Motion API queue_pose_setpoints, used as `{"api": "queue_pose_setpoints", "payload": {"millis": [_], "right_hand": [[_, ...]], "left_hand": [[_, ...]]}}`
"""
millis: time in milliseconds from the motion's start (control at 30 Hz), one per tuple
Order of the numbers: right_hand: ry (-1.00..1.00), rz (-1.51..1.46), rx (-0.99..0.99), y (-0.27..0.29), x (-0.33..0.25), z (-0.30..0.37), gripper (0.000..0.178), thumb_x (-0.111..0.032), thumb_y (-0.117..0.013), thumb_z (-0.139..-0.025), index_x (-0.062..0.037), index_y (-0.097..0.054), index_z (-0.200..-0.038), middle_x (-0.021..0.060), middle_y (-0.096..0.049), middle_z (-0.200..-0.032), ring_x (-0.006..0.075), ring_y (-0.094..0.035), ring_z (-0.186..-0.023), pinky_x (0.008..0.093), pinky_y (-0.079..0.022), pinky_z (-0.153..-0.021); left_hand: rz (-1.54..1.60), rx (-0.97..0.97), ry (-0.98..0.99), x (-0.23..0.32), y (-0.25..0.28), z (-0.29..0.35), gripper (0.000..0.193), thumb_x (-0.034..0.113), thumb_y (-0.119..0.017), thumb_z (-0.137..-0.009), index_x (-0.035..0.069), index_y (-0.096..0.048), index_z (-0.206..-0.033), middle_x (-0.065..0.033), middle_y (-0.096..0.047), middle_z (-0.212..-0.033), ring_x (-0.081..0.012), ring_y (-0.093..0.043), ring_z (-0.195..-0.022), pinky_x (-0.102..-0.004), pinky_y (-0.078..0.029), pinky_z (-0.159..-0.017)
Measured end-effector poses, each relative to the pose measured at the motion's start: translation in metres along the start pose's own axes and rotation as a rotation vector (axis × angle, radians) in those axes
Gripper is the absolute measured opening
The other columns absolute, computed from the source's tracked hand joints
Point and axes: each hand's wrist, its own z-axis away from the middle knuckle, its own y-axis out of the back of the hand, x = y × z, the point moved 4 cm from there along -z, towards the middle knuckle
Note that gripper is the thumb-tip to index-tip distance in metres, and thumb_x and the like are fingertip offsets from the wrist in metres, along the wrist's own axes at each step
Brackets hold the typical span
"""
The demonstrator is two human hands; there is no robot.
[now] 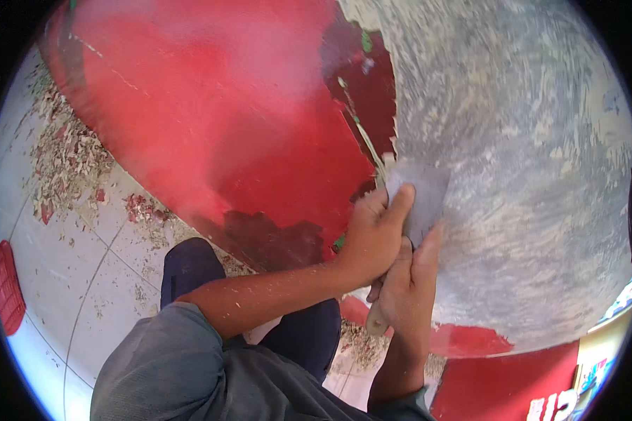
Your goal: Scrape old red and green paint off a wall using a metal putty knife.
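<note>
From head view, holding one scraper (428,189) over one wall's bare grey patch (527,175) beside red paint (211,105), with left hand (372,235) pinching blade and right hand (409,291) closed round handle (376,321), near two knees (192,270) and uncounted flakes (70,158).

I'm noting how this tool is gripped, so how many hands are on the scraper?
2: the left hand is at the left of the blade, its thumb on it; the right hand is lower, beside the handle. Some fingers are hidden.
</note>
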Motion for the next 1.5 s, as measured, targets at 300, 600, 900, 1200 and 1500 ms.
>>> {"api": "queue_pose_setpoints", "payload": {"millis": [300,600,900,1200,1500], "right_hand": [[0.045,-0.117,0.003,-0.003,-0.02,-0.003,0.044,-0.013,-0.033,-0.097,0.0028,-0.018,-0.135,0.0073,-0.051,-0.065,0.0089,-0.046,-0.042,0.0227,-0.038,-0.035],[0.317,0.002,0.009,-0.022,-0.038,-0.029,0.037,-0.013,-0.034,-0.097,0.0025,-0.024,-0.129,0.0097,-0.052,-0.069,0.0097,-0.047,-0.042,0.0244,-0.038,-0.035],[-0.238,-0.239,-0.108,-0.025,-0.023,-0.003,0.043,-0.009,-0.033,-0.095,0.0107,-0.02,-0.131,0.0222,-0.053,-0.095,0.0213,-0.059,-0.071,0.03,-0.047,-0.056],[0.028,-0.068,0.066,-0.008,-0.005,0.016,0.041,-0.009,-0.033,-0.095,0.0121,-0.025,-0.129,0.0234,-0.054,-0.1,0.0245,-0.059,-0.082,0.0329,-0.048,-0.068],[0.017,-0.066,0.03,-0.017,-0.004,0.0,0.035,-0.009,-0.034,-0.095,0.0115,-0.03,-0.123,0.0229,-0.054,-0.099,0.0293,-0.058,-0.086,0.0366,-0.046,-0.077]], "left_hand": [[-0.056,-0.023,-0.005,0.015,-0.001,0.002,0.03,0.028,-0.046,-0.098,0.001,-0.059,-0.1,0.0002,-0.059,-0.088,-0.0059,-0.052,-0.078,-0.0248,-0.043,-0.071],[0.184,0.004,-0.036,0.06,0.011,-0.017,0.03,0.027,-0.049,-0.096,0.002,-0.058,-0.083,0.0025,-0.054,-0.069,-0.0042,-0.046,-0.065,-0.0253,-0.04,-0.055],[-0.215,0.065,-0.169,0.02,0.021,0.0,0.033,0.03,-0.049,-0.096,0.002,-0.058,-0.081,0.0029,-0.052,-0.064,-0.0036,-0.042,-0.059,-0.0239,-0.036,-0.051],[-0.192,-0.062,-0.02,-0.011,0.011,0.01,0.034,0.031,-0.045,-0.098,0.001,-0.06,-0.098,0.0019,-0.057,-0.08,-0.0037,-0.047,-0.073,-0.0227,-0.041,-0.063],[-0.061,0.03,-0.176,0.001,0.017,-0.01,0.034,0.029,-0.045,-0.097,-0.001,-0.06,-0.092,0.0006,-0.056,-0.072,-0.0053,-0.046,-0.066,-0.0248,-0.04,-0.057]]}}
